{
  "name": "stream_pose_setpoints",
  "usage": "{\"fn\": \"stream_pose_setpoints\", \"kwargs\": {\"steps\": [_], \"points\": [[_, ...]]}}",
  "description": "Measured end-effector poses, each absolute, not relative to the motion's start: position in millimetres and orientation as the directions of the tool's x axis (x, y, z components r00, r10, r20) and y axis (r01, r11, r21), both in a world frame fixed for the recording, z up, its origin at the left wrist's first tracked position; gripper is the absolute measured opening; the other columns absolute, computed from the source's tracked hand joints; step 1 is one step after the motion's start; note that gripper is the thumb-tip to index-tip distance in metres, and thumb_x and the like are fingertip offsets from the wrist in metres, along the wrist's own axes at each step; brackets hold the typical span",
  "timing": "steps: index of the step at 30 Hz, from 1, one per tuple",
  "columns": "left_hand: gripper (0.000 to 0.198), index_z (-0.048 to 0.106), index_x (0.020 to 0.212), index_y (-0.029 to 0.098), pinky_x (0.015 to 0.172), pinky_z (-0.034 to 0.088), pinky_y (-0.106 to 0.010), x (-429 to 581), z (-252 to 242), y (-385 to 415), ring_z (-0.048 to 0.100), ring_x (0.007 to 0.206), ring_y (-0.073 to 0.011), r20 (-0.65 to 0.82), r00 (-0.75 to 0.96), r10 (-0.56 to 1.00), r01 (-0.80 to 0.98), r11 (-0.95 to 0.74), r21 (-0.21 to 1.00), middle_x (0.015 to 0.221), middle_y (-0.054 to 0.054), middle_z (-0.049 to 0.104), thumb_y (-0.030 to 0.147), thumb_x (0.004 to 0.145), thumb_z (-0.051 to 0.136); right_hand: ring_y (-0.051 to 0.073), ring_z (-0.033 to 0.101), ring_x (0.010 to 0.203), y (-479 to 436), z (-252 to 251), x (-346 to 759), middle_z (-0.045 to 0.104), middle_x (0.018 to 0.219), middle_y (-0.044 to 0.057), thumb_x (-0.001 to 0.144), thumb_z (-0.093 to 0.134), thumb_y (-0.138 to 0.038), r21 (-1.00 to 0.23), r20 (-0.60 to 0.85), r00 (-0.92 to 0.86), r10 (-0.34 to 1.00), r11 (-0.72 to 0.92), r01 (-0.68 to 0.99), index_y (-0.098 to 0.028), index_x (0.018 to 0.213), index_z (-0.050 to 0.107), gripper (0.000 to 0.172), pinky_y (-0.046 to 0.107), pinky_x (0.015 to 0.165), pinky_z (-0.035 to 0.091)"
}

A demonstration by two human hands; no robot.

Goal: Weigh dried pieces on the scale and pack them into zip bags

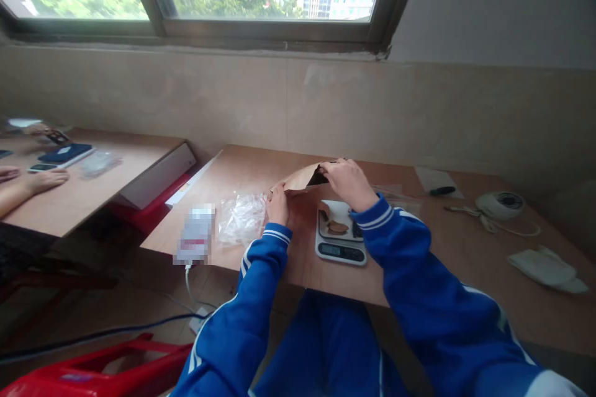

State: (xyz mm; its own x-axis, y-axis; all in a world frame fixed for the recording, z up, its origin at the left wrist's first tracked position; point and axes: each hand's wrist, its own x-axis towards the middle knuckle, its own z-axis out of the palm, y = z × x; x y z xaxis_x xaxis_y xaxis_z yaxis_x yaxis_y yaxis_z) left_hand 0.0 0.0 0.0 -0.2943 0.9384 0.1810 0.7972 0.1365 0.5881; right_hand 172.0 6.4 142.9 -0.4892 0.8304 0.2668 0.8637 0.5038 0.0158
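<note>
Brown paper bag (pixel 300 178) sits on the desk (pixel 242 167) behind a kitchen scale (pixel 339 242), the left hand (pixel 278 205) and right hand (pixel 347 183) both pinching its edges. A sleeve (pixel 395 229) brushing the scale could likely knock off its brown pieces (pixel 336 226).

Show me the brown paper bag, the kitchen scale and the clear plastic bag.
brown paper bag (pixel 300 180): head view, its flat side.
kitchen scale (pixel 339 252): head view, its front display panel.
clear plastic bag (pixel 242 217): head view, its crumpled middle.

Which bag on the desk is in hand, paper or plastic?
The brown paper bag, gripped by the left hand and right hand; the clear plastic bag lies on the desk to its left.
</note>
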Motion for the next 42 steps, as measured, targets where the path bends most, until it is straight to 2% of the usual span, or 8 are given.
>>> {"fn": "stream_pose_setpoints", "kwargs": {"steps": [4, 8, 11, 18, 25, 28, 33, 42], "points": [[0.037, 0.046, 0.128, 0.017, 0.094, 0.044, -0.037, -11, 2, 12, 0.062, 0.105, -0.0235, 0.126, -0.352, 0.928, 0.747, 0.197, 0.635, 0.116, -0.012, 0.066, 0.027, 0.094, 0.039, 0.023, 0.066, 0.093, -9, 148, 213, 0.069, 0.1, 0.011, 0.087, 0.057, -0.021, -0.424, 0.367, -0.383, 0.848, 0.519, 0.743, -0.015, 0.114, 0.056, 0.028, 0.034, 0.082, 0.05], [0.045, 0.045, 0.132, 0.016, 0.082, 0.047, -0.035, -24, 7, 27, 0.067, 0.092, -0.0247, 0.098, -0.472, 0.876, 0.724, 0.322, 0.61, 0.105, -0.012, 0.07, 0.038, 0.093, 0.044, 0.018, 0.067, 0.079, 2, 118, 246, 0.071, 0.085, 0.004, 0.08, 0.064, -0.025, -0.696, 0.104, -0.414, 0.904, 0.364, 0.619, -0.017, 0.094, 0.06, 0.016, 0.026, 0.068, 0.051], [0.044, 0.045, 0.131, 0.018, 0.081, 0.046, -0.036, -28, 10, 31, 0.066, 0.094, -0.0256, 0.085, -0.494, 0.866, 0.734, 0.363, 0.574, 0.105, -0.013, 0.07, 0.04, 0.093, 0.042, 0.017, 0.066, 0.076, 19, 83, 251, 0.072, 0.082, 0.005, 0.077, 0.065, -0.02, -0.677, -0.063, -0.431, 0.9, 0.279, 0.681, -0.015, 0.088, 0.065, 0.012, 0.024, 0.065, 0.049], [0.037, 0.052, 0.116, 0.012, 0.082, 0.044, -0.037, -25, 6, 25, 0.064, 0.1, -0.0275, 0.074, -0.496, 0.865, 0.744, 0.379, 0.55, 0.11, -0.019, 0.066, 0.039, 0.093, 0.043, 0.017, 0.064, 0.072, 34, 39, 248, 0.072, 0.082, 0.007, 0.08, 0.061, -0.02, -0.521, -0.135, -0.441, 0.887, 0.315, 0.793, -0.014, 0.1, 0.072, 0.023, 0.025, 0.065, 0.045], [0.035, 0.051, 0.118, 0.009, 0.086, 0.046, -0.037, -31, 1, 14, 0.062, 0.103, -0.0272, 0.246, -0.459, 0.854, 0.767, 0.242, 0.594, 0.112, -0.019, 0.063, 0.029, 0.089, 0.047, 0.03, 0.054, 0.108, 15, 41, 244, 0.066, 0.109, 0.011, 0.083, 0.057, -0.023, -0.313, 0.074, -0.357, 0.931, 0.362, 0.878, -0.02, 0.107, 0.069, 0.027, 0.045, 0.09, 0.038], [0.031, 0.054, 0.115, 0.012, 0.088, 0.045, -0.038, -39, 2, -10, 0.061, 0.104, -0.0264, 0.334, -0.435, 0.836, 0.795, 0.184, 0.577, 0.11, -0.015, 0.064, 0.024, 0.089, 0.043, 0.029, 0.054, 0.108, -3, 51, 252, 0.066, 0.11, 0.009, 0.088, 0.05, -0.027, -0.408, 0.168, -0.304, 0.938, 0.347, 0.844, -0.023, 0.107, 0.068, 0.026, 0.048, 0.093, 0.036], [0.025, 0.063, 0.1, 0.017, 0.088, 0.045, -0.038, -44, -6, -65, 0.06, 0.097, -0.0253, 0.288, -0.378, 0.88, 0.835, 0.189, 0.517, 0.101, -0.01, 0.066, 0.021, 0.087, 0.042, 0.024, 0.06, 0.096, -52, 44, 272, 0.067, 0.111, 0.009, 0.09, 0.046, -0.037, -0.654, 0.335, -0.116, 0.935, 0.319, 0.686, -0.021, 0.109, 0.064, 0.031, 0.042, 0.09, 0.044], [0.039, 0.062, 0.117, 0.025, 0.089, 0.041, -0.042, -22, -23, -95, 0.051, 0.108, -0.0306, 0.148, -0.342, 0.928, 0.888, 0.268, 0.372, 0.122, -0.008, 0.059, 0.041, 0.082, 0.058, 0.024, 0.063, 0.093, -129, 6, 284, 0.069, 0.105, 0.011, 0.087, 0.048, -0.048, -0.85, 0.164, 0.133, 0.977, 0.072, 0.522, -0.019, 0.113, 0.061, 0.041, 0.039, 0.085, 0.049]]}}
